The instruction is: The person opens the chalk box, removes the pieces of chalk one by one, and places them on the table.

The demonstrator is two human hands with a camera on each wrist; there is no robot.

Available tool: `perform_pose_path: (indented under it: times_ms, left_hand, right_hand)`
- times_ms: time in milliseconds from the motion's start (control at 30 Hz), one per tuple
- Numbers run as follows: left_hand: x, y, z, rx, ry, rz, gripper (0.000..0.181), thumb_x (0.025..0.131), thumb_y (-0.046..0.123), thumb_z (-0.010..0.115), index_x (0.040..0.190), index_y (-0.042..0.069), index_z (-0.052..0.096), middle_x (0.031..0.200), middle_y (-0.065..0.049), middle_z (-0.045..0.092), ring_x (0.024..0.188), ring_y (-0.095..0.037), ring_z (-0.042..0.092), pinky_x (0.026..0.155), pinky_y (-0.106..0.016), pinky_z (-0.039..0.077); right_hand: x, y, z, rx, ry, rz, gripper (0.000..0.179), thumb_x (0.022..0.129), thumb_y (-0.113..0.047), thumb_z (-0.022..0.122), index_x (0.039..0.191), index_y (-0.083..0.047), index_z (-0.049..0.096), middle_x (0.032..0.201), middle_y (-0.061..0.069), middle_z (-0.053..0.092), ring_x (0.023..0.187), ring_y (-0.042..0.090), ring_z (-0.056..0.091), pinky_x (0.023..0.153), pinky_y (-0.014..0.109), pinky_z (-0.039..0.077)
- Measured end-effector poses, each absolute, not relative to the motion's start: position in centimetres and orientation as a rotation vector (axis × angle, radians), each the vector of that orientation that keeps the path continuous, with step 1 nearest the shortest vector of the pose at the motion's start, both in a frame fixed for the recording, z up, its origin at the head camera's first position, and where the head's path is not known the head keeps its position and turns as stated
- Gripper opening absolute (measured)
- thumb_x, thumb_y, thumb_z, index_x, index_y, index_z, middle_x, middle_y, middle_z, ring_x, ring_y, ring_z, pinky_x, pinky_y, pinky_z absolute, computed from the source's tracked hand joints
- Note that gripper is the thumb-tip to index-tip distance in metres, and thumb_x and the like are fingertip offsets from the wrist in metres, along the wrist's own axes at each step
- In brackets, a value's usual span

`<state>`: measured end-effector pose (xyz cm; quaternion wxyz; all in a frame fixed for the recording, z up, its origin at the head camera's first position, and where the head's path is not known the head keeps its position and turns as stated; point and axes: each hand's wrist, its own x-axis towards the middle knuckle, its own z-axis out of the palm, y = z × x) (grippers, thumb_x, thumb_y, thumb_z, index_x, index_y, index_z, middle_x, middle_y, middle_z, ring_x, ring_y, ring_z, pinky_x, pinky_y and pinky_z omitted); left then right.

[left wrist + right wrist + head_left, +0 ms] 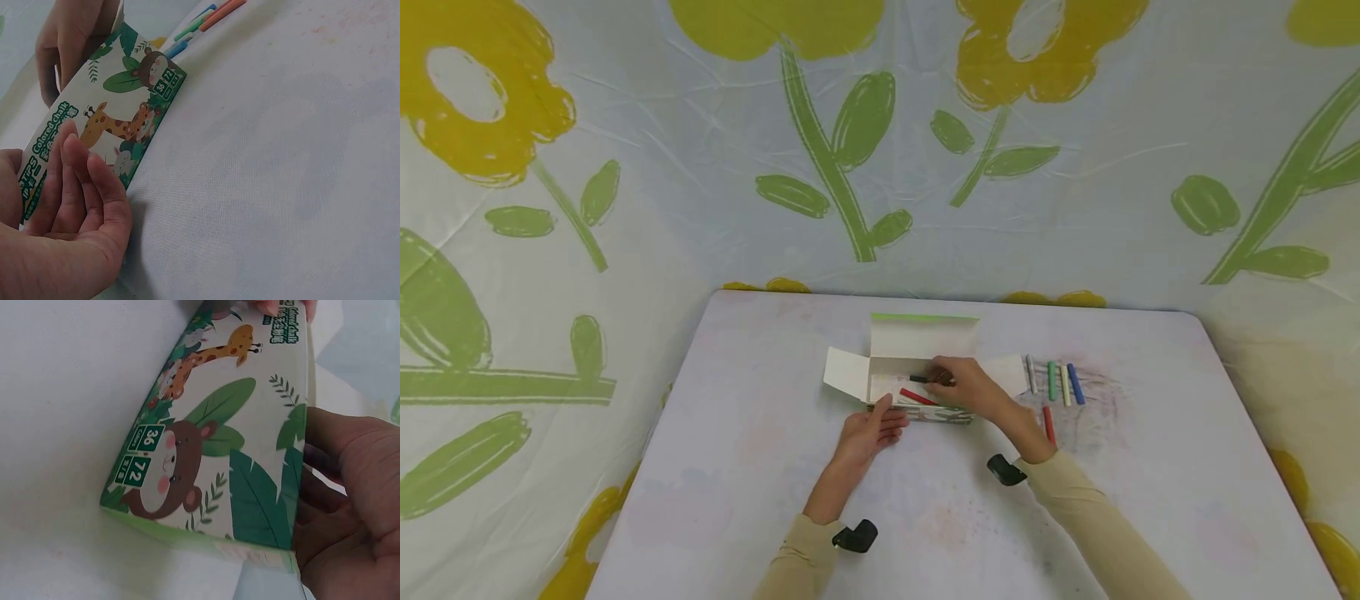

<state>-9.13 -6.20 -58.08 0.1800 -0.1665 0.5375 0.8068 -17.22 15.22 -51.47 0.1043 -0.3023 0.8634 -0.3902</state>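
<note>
A colored chalk box (917, 415), printed with animals and leaves, lies on the table with its lid and side flaps spread. My left hand (863, 437) grips its near wall, thumb over the edge and fingers along the printed outside (103, 128). Inside the box reaches my right hand (966, 385), its fingers curled at a black chalk stick (918, 379). A red chalk stick (917, 397) lies in the box near the front wall. In the right wrist view the box (206, 444) hides the right fingertips.
Right of the box, green chalk (1052, 381), pale yellow chalk (1064, 385), blue chalk (1077, 384) and grey chalk (1031, 374) lie side by side. Another red stick (1048, 425) lies by the right forearm. Chalk smudges mark the white tabletop (737, 467). Flowered cloth (925, 167) hangs behind.
</note>
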Motion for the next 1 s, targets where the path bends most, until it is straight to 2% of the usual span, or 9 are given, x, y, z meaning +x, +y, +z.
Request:
perform_pose_path:
  times_ms: [233, 400, 700, 1000]
  left_hand:
    - [-9.1, -6.1, -57.9, -0.478, 1.528, 2.275, 0.058, 0.100, 0.045, 0.067, 0.113, -0.012, 0.070, 0.097, -0.010, 0.076, 0.082, -0.012, 0.067, 0.073, -0.021, 0.055]
    - [-9.1, -6.0, -57.8, -0.482, 1.530, 2.277, 0.057, 0.101, 0.044, 0.066, 0.112, -0.012, 0.070, 0.095, -0.009, 0.076, 0.081, -0.011, 0.067, 0.073, -0.021, 0.056]
    - [-9.0, -5.9, -57.5, -0.471, 1.541, 2.285, 0.059, 0.102, 0.042, 0.065, 0.115, -0.015, 0.068, 0.098, -0.012, 0.076, 0.082, -0.012, 0.067, 0.075, -0.022, 0.055]
    - [-9.0, -5.9, -57.6, -0.476, 1.551, 2.285, 0.058, 0.102, 0.041, 0.065, 0.114, -0.016, 0.068, 0.098, -0.012, 0.076, 0.081, -0.011, 0.067, 0.074, -0.022, 0.055]
  right_hand:
    - [-17.4, 14.0, -51.3, -0.991, 2.522, -0.957, 0.014, 0.096, -0.004, 0.071, 0.103, 0.008, 0.067, 0.091, 0.011, 0.068, 0.081, 0.021, 0.062, 0.073, 0.039, 0.053]
    - [-17.7, 13.5, -51.5, -0.949, 2.483, -0.868, 0.017, 0.095, -0.007, 0.073, 0.105, 0.008, 0.069, 0.095, 0.014, 0.069, 0.083, 0.021, 0.064, 0.076, 0.038, 0.055]
    - [-18.8, 13.1, -52.3, -0.859, 2.310, -0.862, 0.015, 0.095, 0.002, 0.069, 0.109, 0.008, 0.071, 0.106, 0.019, 0.071, 0.095, 0.027, 0.069, 0.086, 0.039, 0.057]
    - [-19.2, 12.9, -52.8, -0.936, 2.294, -0.875, 0.013, 0.094, 0.003, 0.070, 0.106, 0.007, 0.073, 0.102, 0.017, 0.073, 0.091, 0.023, 0.070, 0.082, 0.035, 0.058]
